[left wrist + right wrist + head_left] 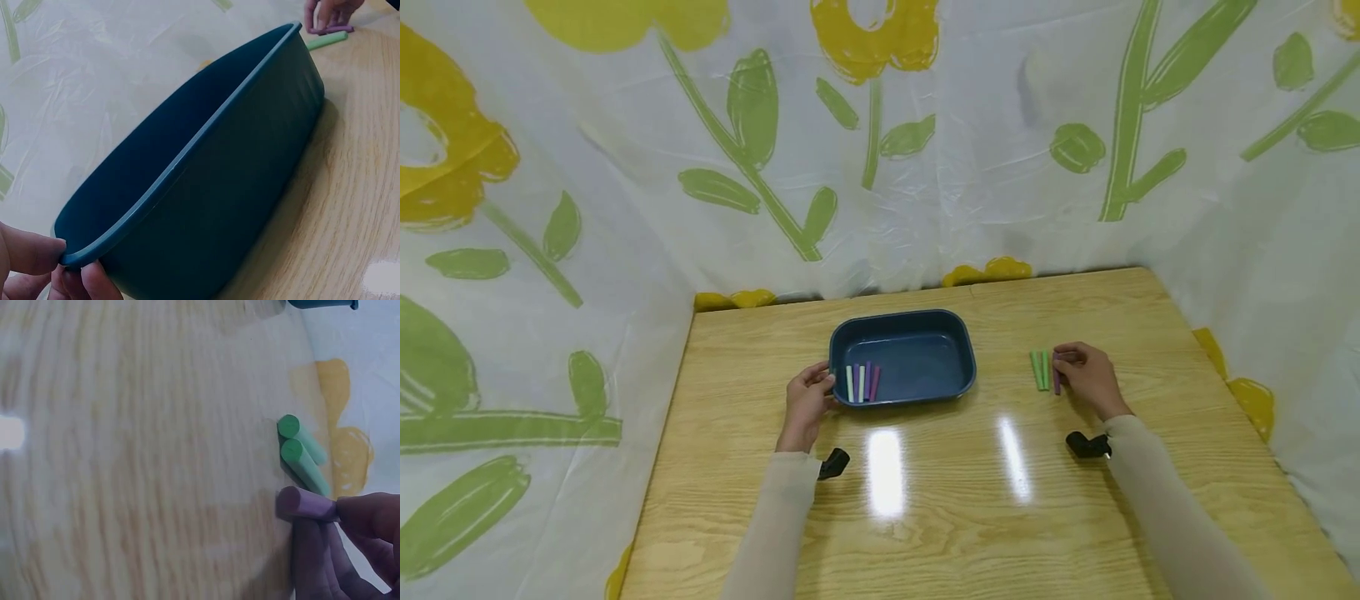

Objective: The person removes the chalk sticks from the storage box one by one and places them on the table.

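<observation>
tub rim (177, 162) in l hand (807, 402), purple stick (310, 503) in r (1090, 381) (nr green sticks (306, 467)).

Wears a long, plain, cream left sleeve (775, 521) and a matching right sleeve (1168, 496), both narrowing toward the wrists. Carries a small, stubby, black left wrist camera (834, 463) and a similar black right wrist camera (1085, 445) on the inner sides. Leaves left hand (806, 403) and right hand (1092, 379) bare beyond the cuffs.

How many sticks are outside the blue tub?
3. Two green sticks lie side by side on the table, right of the tub; a purple stick beside them is pinched by the right hand, which could hide another.
</observation>
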Demonstrator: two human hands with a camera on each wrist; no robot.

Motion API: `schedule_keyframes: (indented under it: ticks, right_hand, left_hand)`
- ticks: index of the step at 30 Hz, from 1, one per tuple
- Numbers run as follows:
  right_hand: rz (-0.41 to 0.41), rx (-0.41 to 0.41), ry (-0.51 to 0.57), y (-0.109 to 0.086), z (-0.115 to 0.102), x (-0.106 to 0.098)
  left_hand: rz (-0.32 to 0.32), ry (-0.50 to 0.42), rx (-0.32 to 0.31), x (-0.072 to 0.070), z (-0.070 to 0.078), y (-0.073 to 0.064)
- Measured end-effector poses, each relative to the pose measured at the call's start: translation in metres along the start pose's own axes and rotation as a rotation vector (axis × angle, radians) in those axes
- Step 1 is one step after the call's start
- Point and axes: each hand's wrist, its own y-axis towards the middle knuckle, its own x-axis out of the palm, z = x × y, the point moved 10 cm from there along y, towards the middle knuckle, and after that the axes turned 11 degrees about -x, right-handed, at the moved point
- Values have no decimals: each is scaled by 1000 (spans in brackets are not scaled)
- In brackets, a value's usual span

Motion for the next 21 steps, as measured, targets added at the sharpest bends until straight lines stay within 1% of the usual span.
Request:
schedule_keyframes:
  ticks: [4, 10, 14, 16, 18, 21]
  right_hand:
    - [30, -17, -30, 0, -4, 0]
    - [75, -32, -65, -5, -11, -2]
    - [127, -35, -60, -8, -18, -4]
    - [158, -55, -46, -8, -26, -4]
    - [184, -87, -24, -7, -40, -2]
    - [212, -159, 19, -6, -65, 5]
  left_hand:
    - [-6, -10, 5, -1, 0, 0]
    - [-21, -22, 18, 3, 0, -2]
    - [-22, -19, 16, 4, -1, -3]
    - [-18, -17, 13, 3, 0, -4]
    - [-12, -15, 9, 2, 0, -4]
    - [-4, -17, 2, 1, 1, -4]
